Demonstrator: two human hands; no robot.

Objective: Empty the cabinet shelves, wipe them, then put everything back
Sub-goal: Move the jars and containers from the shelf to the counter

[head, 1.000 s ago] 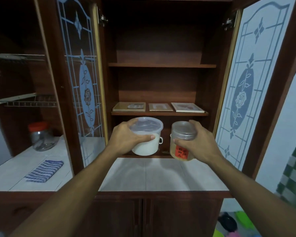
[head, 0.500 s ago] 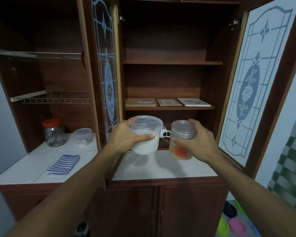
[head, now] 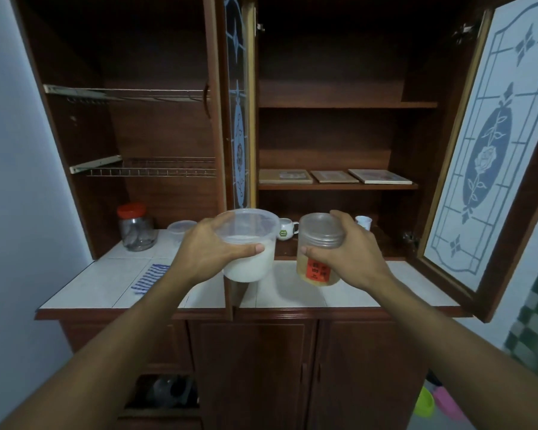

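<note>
Cabinet shelves [head: 339, 186], centre-right of frame — emptying judged part done. Held at centre above the tiled counter [head: 106, 283]: white-filled tub [head: 249, 259], clasped by the left hand [head: 205, 252]; red-labelled jar [head: 319, 265], clasped by the right hand [head: 351, 252]. Left inside: three flat boards [head: 334, 176], two cups [head: 288, 228]. Wiping, restocking outstanding.

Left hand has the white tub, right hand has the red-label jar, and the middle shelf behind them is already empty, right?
Not quite. The head view shows three flat boards lying on the middle shelf. The rest holds: left hand grips the white tub, right hand the red-label jar.
</note>
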